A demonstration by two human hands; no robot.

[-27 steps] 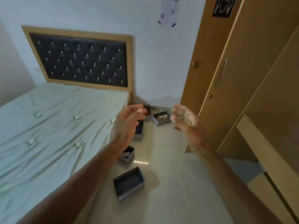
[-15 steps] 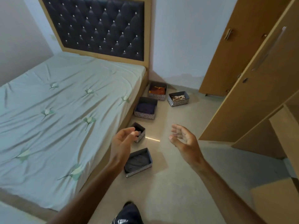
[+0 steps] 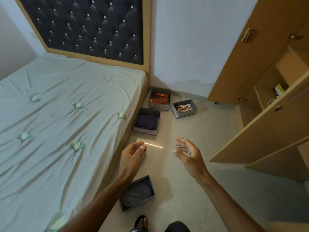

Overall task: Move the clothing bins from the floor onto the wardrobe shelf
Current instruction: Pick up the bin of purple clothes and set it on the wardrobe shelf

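Several grey fabric bins stand on the floor along the bed's side. The nearest bin [image 3: 137, 193] holds grey cloth and lies under my left forearm. A small bin [image 3: 143, 156] is mostly hidden behind my left hand [image 3: 131, 157]. Farther off sit a bin with purple cloth [image 3: 146, 121], a bin with orange cloth [image 3: 160, 99] and a bin with beige cloth [image 3: 184, 108]. My right hand [image 3: 188, 153] hovers over bare floor. Both hands are empty, fingers apart and curled. The open wardrobe [image 3: 267, 91] with its shelves stands at the right.
A bed [image 3: 63, 124] with a pale green sheet and a dark tufted headboard [image 3: 87, 25] fills the left. An open wardrobe door [image 3: 260, 131] juts out over the floor at the right. My sandalled foot [image 3: 142, 222] shows at the bottom edge.
The view has tilted down and moved forward toward the bins. Both hands have dropped lower over the floor and stay empty. The wardrobe's inner shelves have come into view.
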